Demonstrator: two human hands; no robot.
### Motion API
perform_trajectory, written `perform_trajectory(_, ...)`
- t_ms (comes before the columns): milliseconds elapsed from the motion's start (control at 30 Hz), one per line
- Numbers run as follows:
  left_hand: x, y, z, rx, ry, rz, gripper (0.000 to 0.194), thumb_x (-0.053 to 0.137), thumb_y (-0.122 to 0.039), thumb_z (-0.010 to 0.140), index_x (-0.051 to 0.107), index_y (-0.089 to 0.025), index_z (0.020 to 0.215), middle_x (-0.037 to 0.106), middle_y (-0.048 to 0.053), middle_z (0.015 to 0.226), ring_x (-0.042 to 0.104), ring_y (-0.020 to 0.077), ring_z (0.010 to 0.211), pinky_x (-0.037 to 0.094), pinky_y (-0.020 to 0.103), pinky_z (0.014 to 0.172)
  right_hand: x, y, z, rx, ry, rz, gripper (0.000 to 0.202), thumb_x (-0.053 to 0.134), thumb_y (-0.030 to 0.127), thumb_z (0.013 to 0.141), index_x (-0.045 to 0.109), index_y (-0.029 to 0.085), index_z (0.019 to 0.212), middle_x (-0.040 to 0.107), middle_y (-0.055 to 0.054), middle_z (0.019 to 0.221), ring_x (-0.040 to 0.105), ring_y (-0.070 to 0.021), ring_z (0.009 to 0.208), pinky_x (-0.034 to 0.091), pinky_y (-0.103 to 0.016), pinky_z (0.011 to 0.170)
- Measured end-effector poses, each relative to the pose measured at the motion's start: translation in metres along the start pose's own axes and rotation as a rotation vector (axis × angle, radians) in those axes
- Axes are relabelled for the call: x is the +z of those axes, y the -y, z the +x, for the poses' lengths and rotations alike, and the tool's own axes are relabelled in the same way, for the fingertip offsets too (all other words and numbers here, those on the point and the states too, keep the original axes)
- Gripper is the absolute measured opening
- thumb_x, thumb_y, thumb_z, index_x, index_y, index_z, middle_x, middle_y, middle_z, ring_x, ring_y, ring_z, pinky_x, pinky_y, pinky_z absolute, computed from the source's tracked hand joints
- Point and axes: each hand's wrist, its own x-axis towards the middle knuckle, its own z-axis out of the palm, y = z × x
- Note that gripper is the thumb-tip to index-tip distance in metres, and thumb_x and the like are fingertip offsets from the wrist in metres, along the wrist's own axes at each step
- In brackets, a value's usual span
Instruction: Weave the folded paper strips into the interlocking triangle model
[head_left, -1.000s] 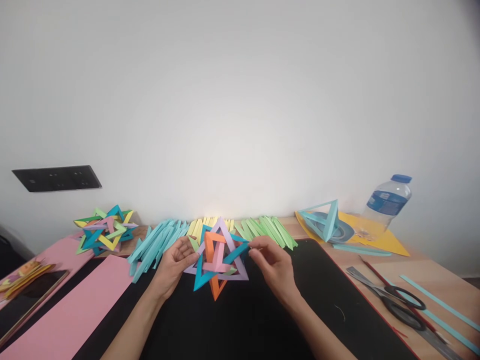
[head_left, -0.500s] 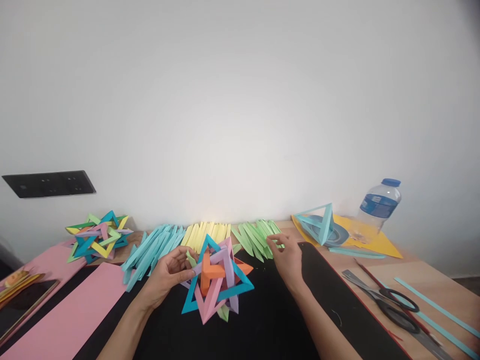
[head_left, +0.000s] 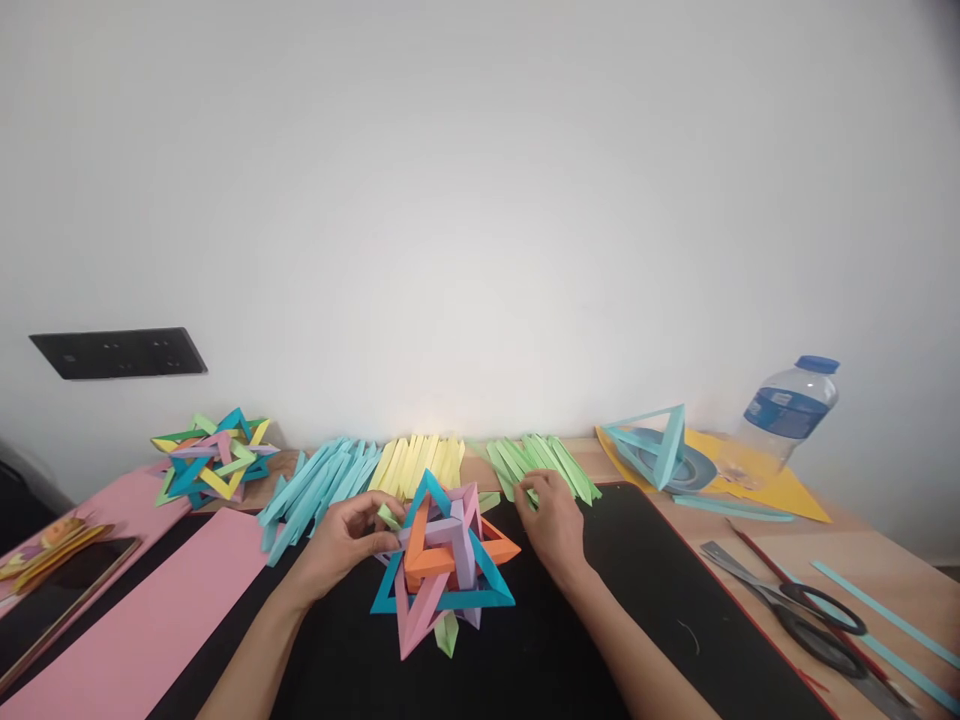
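Note:
A many-coloured folded-paper star ball (head_left: pixel 431 563), made of interlocked blue, pink, purple and orange triangle frames with pale green pieces, is held over the black mat. My left hand (head_left: pixel 334 545) grips it on its left side, thumb and fingers closed at a light green piece. To the right, apart from the ball, my right hand (head_left: pixel 553 525) is at the front of a pile of folded green paper strips (head_left: pixel 525 458). Its fingers are bent together, and the fingertips are partly hidden, so what they hold cannot be made out.
Blue strips (head_left: pixel 330 487) and yellow strips (head_left: pixel 420 465) lie along the wall. A finished paper star (head_left: pixel 217 455) and pink paper (head_left: pixel 157 610) are at left. On the right are a blue paper pyramid (head_left: pixel 670 450), a water bottle (head_left: pixel 787 410) and scissors (head_left: pixel 817 635).
My right hand has come down and left, closer to the star ball, its fingers curling more. The green strips look shifted and spread rightward. The star ball is turned slightly in my left hand.

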Motion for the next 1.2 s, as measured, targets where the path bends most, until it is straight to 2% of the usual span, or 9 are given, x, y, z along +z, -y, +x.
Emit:
perform_trajectory(133,0.000,0.000,0.000,-0.004,-0.002,0.001,0.018,0.074,-0.025,0.069,0.065,-0.018,0.083,0.057,0.003,0.088,0.052,0.0128,0.065,0.047,0.023,0.056,-0.008,0.008,0.007,0.182,-0.040,0.221,0.030,0.059,0.050,0.079,0.058,0.020,0.078,0.068,-0.009,0.077,0.063,-0.0213,0.064,0.051,-0.034,0.055)
perform_trajectory(200,0.000,-0.001,0.000,-0.003,0.004,-0.010,0.018,0.075,-0.023,0.067,0.065,-0.019,0.081,0.058,0.004,0.092,0.055,0.0153,0.072,0.048,0.023,0.056,-0.011,0.013,0.008,0.239,-0.040,0.345,0.032,0.062,0.050,0.076,0.058,0.018,0.075,0.070,-0.009,0.081,0.066,-0.0200,0.063,0.054,-0.034,0.058)
perform_trajectory(300,-0.001,-0.003,-0.001,0.027,0.030,0.001,0.016,0.076,-0.020,0.065,0.066,-0.019,0.077,0.061,0.007,0.094,0.057,0.0239,0.092,0.050,0.026,0.062,-0.015,0.021,0.009,0.279,-0.022,0.491,0.033,0.072,0.047,0.067,0.062,0.017,0.072,0.071,-0.009,0.082,0.066,-0.0185,0.065,0.055,-0.033,0.061)
perform_trajectory(433,-0.003,-0.009,-0.004,0.095,0.158,0.014,0.015,0.076,-0.014,0.066,0.070,-0.019,0.078,0.064,0.010,0.102,0.053,0.0294,0.110,0.047,0.036,0.085,-0.022,0.029,0.009,0.337,0.042,0.709,0.036,0.081,0.037,0.060,0.066,0.019,0.087,0.069,-0.004,0.078,0.063,-0.0162,0.067,0.052,-0.028,0.056)
perform_trajectory(533,-0.001,-0.015,-0.006,0.110,0.281,0.012,0.016,0.074,-0.013,0.069,0.071,-0.021,0.082,0.062,0.011,0.110,0.053,0.0307,0.110,0.046,0.041,0.088,-0.025,0.033,0.008,0.392,0.133,0.879,0.026,0.083,0.028,0.058,0.068,0.019,0.079,0.067,-0.002,0.075,0.060,-0.0148,0.067,0.048,-0.024,0.051)
perform_trajectory(667,-0.002,-0.016,-0.005,0.096,0.301,0.022,0.014,0.072,-0.013,0.071,0.071,-0.022,0.080,0.062,0.010,0.109,0.052,0.0308,0.112,0.045,0.043,0.090,-0.027,0.041,0.005,0.415,0.200,1.007,0.017,0.081,0.025,0.061,0.070,0.021,0.073,0.064,0.001,0.068,0.056,-0.0110,0.061,0.047,-0.022,0.049)
perform_trajectory(800,-0.008,-0.011,-0.005,0.094,0.317,-0.002,0.019,0.076,-0.010,0.066,0.071,-0.023,0.079,0.064,0.008,0.096,0.053,0.0294,0.108,0.044,0.043,0.090,-0.029,0.049,0.003,0.436,0.231,1.028,0.017,0.081,0.026,0.062,0.071,0.022,0.075,0.065,0.001,0.066,0.058,-0.0115,0.061,0.047,-0.021,0.050)
perform_trajectory(1000,-0.015,-0.012,-0.007,0.055,0.390,0.037,0.017,0.080,-0.019,0.062,0.067,-0.020,0.073,0.063,0.009,0.088,0.054,0.0286,0.099,0.049,0.037,0.078,-0.033,0.055,0.001,0.462,0.294,0.994,0.018,0.078,0.029,0.066,0.069,0.020,0.079,0.066,0.001,0.064,0.053,-0.0071,0.046,0.042,-0.017,0.040)
perform_trajectory(1200,-0.015,-0.008,-0.007,0.057,0.365,0.016,0.023,0.083,-0.018,0.058,0.064,-0.017,0.070,0.059,0.004,0.081,0.058,0.0211,0.083,0.051,0.029,0.070,-0.032,0.052,0.003,0.472,0.270,0.930,0.021,0.080,0.029,0.063,0.071,0.018,0.078,0.064,0.001,0.061,0.056,-0.0073,0.051,0.049,-0.015,0.048)
